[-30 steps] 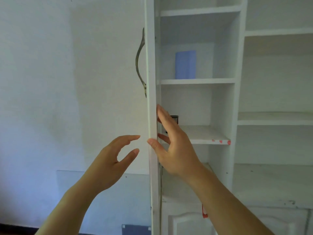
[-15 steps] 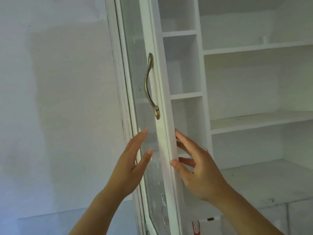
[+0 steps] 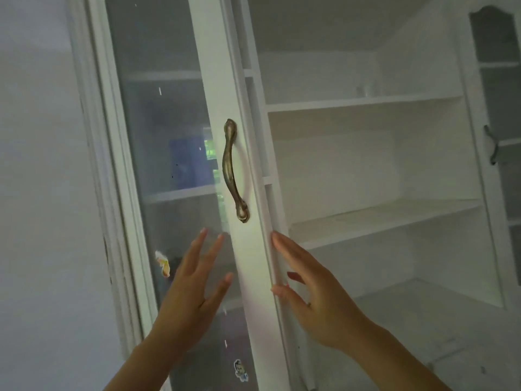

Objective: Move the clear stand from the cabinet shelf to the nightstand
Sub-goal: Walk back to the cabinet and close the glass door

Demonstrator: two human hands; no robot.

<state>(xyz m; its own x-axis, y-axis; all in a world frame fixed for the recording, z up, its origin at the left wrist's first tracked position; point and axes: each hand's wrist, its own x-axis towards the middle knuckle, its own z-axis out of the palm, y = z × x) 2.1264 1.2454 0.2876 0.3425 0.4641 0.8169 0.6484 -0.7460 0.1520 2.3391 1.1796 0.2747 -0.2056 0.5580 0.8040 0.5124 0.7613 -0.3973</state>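
Observation:
The white cabinet door [image 3: 220,80], with a glass pane and a bronze handle [image 3: 234,170], stands between my hands. My left hand [image 3: 194,289] is open, its fingers spread flat at the glass below the handle. My right hand [image 3: 307,292] holds the door's free edge, thumb in front and fingers behind. A faint clear object [image 3: 364,90] stands on the upper open shelf [image 3: 366,101]; I cannot tell whether it is the clear stand. The nightstand is out of view.
A blue box [image 3: 189,162] shows through the glass on an inner shelf. Small stickers [image 3: 163,265] mark the pane. Open white shelves [image 3: 380,215] and a counter surface lie to the right. A second glass door [image 3: 496,108] stands at the far right.
The door has swung from edge-on to face-on, towards the cabinet. Both hands stayed at the door, the left one opening flat against the glass. The view has tilted upward.

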